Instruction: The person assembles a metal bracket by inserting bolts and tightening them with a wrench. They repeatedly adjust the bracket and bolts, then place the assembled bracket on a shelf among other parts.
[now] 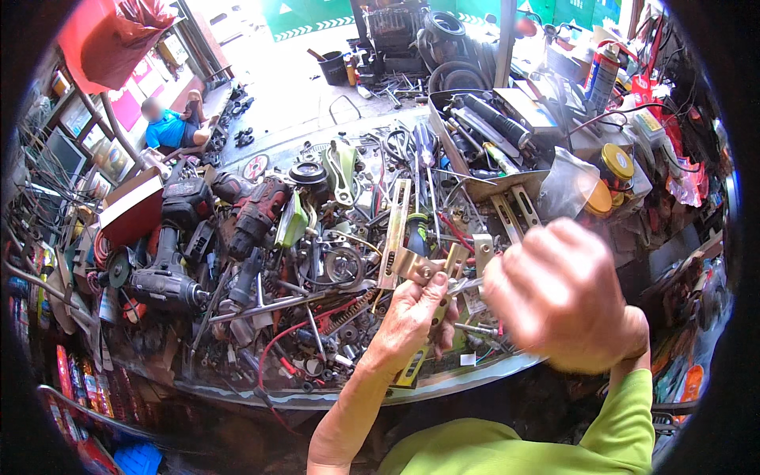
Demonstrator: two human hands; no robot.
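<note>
On the left of the bench (475, 381), a grey power tool (168, 279) lay among loose parts, with a red and black drill (263, 212) to its right. Next in order, a slotted metal bar (395, 231) stood lengthwise, its lower end beside a brass-coloured bracket (413, 265); I could not tell whether the two were joined.

My left forearm (348, 416) rose from the lower edge and slanted rightward over the near side of the bench. My left hand (410, 318) was closed, thumb uppermost, pinching the bracket near its bolt (426, 271) between thumb and fingers. The bracket was above the cluttered benchtop, near the middle.

To the right, my right arm came up in a green sleeve (624, 416), with the wrist bent inward. My right hand (560, 294) was raised, back upward, fingers curled, apart from the left. It was blurred; I could not tell whether it gripped anything. Beyond it stood a jar with a yellow lid (617, 161).
</note>
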